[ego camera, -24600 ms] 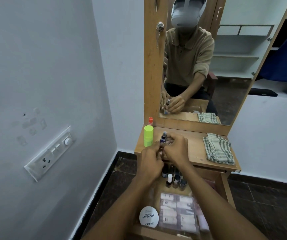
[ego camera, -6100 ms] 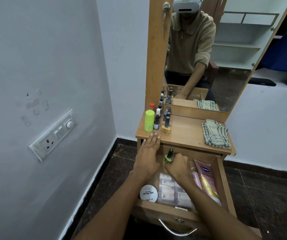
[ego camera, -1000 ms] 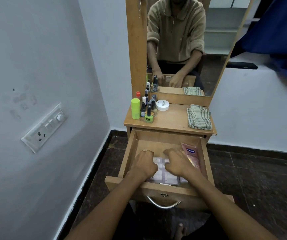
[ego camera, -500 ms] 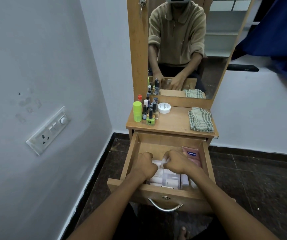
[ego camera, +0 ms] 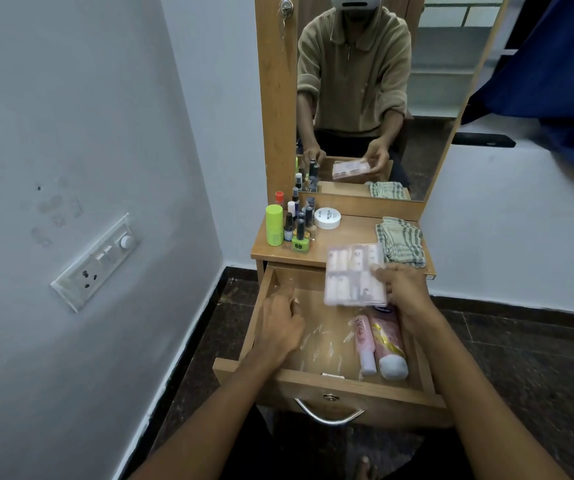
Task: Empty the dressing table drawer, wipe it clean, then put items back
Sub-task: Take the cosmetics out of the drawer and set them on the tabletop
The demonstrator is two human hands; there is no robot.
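Observation:
The wooden drawer (ego camera: 330, 382) of the dressing table stands pulled out. My right hand (ego camera: 403, 292) grips a clear plastic case of small white items (ego camera: 353, 275) by its right edge, lifted above the drawer's back. My left hand (ego camera: 278, 323) hovers over the drawer's left side with fingers loosely curled, holding nothing. Two pink tubes (ego camera: 379, 344) lie in the drawer's right part. A clear plastic liner (ego camera: 327, 344) covers the drawer's bottom.
On the tabletop (ego camera: 347, 237) stand a green bottle (ego camera: 274, 225), several nail polish bottles (ego camera: 299, 230), a white round tub (ego camera: 327, 218) and a folded checked cloth (ego camera: 401, 240). A mirror (ego camera: 365, 98) rises behind. The wall with a switch plate (ego camera: 96, 261) is on the left.
My right hand has lifted the clear case out of the drawer and up toward the tabletop. My left hand let go of it and stayed over the drawer's left side.

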